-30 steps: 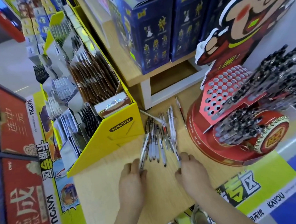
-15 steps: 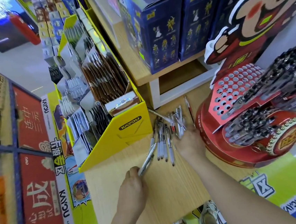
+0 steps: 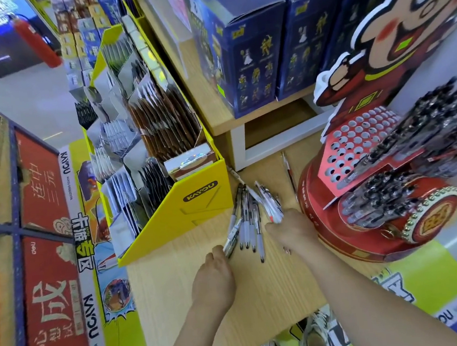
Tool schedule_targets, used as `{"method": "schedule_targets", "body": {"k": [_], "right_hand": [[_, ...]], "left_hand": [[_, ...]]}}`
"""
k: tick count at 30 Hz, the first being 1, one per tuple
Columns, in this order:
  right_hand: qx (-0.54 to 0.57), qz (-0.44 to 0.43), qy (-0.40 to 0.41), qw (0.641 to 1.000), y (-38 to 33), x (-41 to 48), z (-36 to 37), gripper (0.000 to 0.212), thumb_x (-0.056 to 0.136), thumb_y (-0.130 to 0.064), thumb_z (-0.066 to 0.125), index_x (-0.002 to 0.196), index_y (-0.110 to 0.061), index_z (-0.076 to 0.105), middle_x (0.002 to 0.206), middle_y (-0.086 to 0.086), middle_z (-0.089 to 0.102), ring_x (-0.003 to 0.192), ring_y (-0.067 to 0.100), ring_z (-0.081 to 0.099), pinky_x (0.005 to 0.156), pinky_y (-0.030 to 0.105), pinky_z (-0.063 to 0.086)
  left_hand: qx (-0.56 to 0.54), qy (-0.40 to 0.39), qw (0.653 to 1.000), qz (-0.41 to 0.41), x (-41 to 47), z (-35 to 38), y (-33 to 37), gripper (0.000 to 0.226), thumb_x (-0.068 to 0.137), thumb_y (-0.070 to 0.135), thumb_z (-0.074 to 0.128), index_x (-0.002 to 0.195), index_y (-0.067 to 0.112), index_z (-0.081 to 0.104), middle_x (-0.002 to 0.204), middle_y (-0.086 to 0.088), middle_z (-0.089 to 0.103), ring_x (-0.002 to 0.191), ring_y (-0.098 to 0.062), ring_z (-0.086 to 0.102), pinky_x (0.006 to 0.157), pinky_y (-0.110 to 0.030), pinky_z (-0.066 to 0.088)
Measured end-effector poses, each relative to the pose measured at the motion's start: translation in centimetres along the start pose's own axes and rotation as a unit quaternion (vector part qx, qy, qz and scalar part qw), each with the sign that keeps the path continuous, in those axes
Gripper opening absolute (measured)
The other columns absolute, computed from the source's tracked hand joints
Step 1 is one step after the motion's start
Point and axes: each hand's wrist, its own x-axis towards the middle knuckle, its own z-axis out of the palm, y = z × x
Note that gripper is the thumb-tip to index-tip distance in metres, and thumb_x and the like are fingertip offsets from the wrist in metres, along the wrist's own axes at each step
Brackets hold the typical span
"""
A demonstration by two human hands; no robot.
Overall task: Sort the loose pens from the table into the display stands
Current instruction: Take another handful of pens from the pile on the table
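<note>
I log the loose pens point(image 3: 247, 221) fanned on the bench point(image 3: 262, 303), between the yellow card rack point(image 3: 197, 203) and the red pen stand point(image 3: 364, 204). Left hand point(image 3: 214, 280): fingers curled, pinching the near ends of the leftmost pens. Right hand point(image 3: 291, 226): fingers closed round a bunch at the pile's right, just beside the stand's base. One red pen point(image 3: 289, 175) lies apart by the stand. Bare bench runs toward the near edge.

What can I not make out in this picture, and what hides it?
Head view only.
Left hand: fingertips hidden by its own back; grip on the loose white pens unclear.
Right hand: fingertips likewise hidden.
Red drum-shaped pen stand: cut by the right edge, its black pens blurred.
Pen print: too small.
</note>
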Motion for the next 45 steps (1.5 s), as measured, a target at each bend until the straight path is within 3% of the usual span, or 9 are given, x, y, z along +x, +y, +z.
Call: {"method": "schedule_targets", "body": {"k": [8, 15, 20, 25, 28, 32, 37, 41, 45], "right_hand": [[0.331, 0.044, -0.065, 0.940, 2.4, -3.7, 0.1, 0.011, 0.083, -0.010, 0.055, 0.072, -0.012, 0.052, 0.062, 0.006, 0.052, 0.045, 0.014, 0.043, 0.046, 0.021, 0.030], [0.523, 0.018, -0.199, 0.828, 1.7, -8.5, -1.2, 0.015, 0.089, -0.019, 0.068, 0.092, -0.005, 0.072, 0.066, 0.009, 0.055, 0.058, 0.019, 0.052, 0.054, 0.031, 0.037], [0.536, -0.049, -0.155, 0.828, 0.2, -10.3, -3.0, 0.025, 0.091, -0.023, 0.066, 0.113, -0.012, 0.069, 0.105, 0.009, 0.074, 0.102, 0.024, 0.070, 0.091, 0.037, 0.052], [0.534, -0.083, -0.116, 0.833, -0.7, -11.5, -6.2, 0.018, 0.090, -0.019, 0.067, 0.105, -0.012, 0.070, 0.094, 0.007, 0.076, 0.089, 0.021, 0.073, 0.076, 0.032, 0.055], [0.501, -0.134, -0.101, 0.849, -1.3, -12.4, -7.8, 0.008, 0.092, -0.015, 0.065, 0.095, -0.012, 0.071, 0.079, -0.001, 0.075, 0.075, 0.012, 0.071, 0.062, 0.021, 0.052], [0.469, -0.192, -0.121, 0.853, -1.6, -13.5, -9.6, 0.014, 0.094, -0.013, 0.061, 0.103, -0.009, 0.072, 0.087, 0.005, 0.075, 0.084, 0.017, 0.071, 0.072, 0.024, 0.053], [0.492, -0.224, -0.188, 0.820, -1.6, -15.3, -11.5, 0.013, 0.086, -0.020, 0.065, 0.088, -0.008, 0.068, 0.073, 0.007, 0.070, 0.068, 0.016, 0.067, 0.063, 0.023, 0.050], [0.544, -0.222, -0.201, 0.784, -1.2, -16.5, -13.6, 0.021, 0.081, -0.023, 0.065, 0.092, -0.005, 0.066, 0.070, 0.014, 0.067, 0.058, 0.021, 0.066, 0.057, 0.030, 0.053], [0.546, -0.233, -0.186, 0.783, 0.3, -17.3, -15.4, 0.037, 0.089, -0.022, 0.068, 0.109, 0.008, 0.058, 0.078, 0.021, 0.066, 0.060, 0.024, 0.066, 0.055, 0.030, 0.054]], "left_hand": [[-0.237, -0.012, 0.971, -0.037, -2.7, -0.9, -0.1, 0.014, 0.097, 0.011, 0.040, 0.111, 0.013, 0.039, 0.085, -0.005, 0.056, 0.079, -0.032, 0.057, 0.060, -0.035, 0.033], [-0.507, -0.037, 0.861, -0.006, -3.5, -4.0, 6.2, 0.013, 0.102, 0.016, 0.043, 0.102, 0.004, 0.047, 0.057, -0.005, 0.050, 0.041, -0.016, 0.045, 0.040, -0.025, 0.035], [-0.250, 0.062, 0.957, 0.134, -4.5, -5.4, 7.5, 0.037, 0.101, 0.037, 0.038, 0.137, 0.029, 0.031, 0.088, -0.004, 0.070, 0.074, -0.025, 0.065, 0.062, -0.040, 0.051], [-0.132, 0.008, 0.970, 0.202, -6.9, -8.0, 8.6, 0.067, 0.101, 0.045, 0.029, 0.150, 0.032, -0.014, 0.103, -0.005, 0.067, 0.090, -0.026, 0.062, 0.072, -0.038, 0.048], [-0.157, 0.055, 0.958, 0.235, -7.3, -10.3, 8.2, 0.057, 0.097, 0.052, 0.022, 0.151, 0.034, 0.014, 0.102, 0.002, 0.066, 0.089, -0.019, 0.060, 0.076, -0.039, 0.048], [-0.267, 0.134, 0.918, 0.260, -7.2, -13.3, 9.1, 0.027, 0.095, 0.046, 0.040, 0.103, 0.035, 0.062, 0.082, 0.010, 0.062, 0.078, -0.006, 0.055, 0.069, -0.031, 0.047], [-0.599, 0.013, 0.784, 0.161, -7.3, -17.0, 12.0, 0.021, 0.081, 0.027, 0.063, 0.094, 0.016, 0.075, 0.070, -0.008, 0.065, 0.055, -0.019, 0.054, 0.049, -0.025, 0.045], [-0.615, 0.047, 0.770, 0.163, -6.8, -17.6, 13.2, 0.028, 0.074, 0.030, 0.071, 0.090, 0.006, 0.071, 0.074, -0.015, 0.064, 0.061, -0.021, 0.054, 0.057, -0.030, 0.047], [-0.610, 0.060, 0.767, 0.189, -7.0, -17.9, 16.0, 0.013, 0.082, 0.018, 0.070, 0.083, 0.006, 0.064, 0.063, -0.006, 0.059, 0.050, -0.016, 0.047, 0.045, -0.023, 0.041]]}}
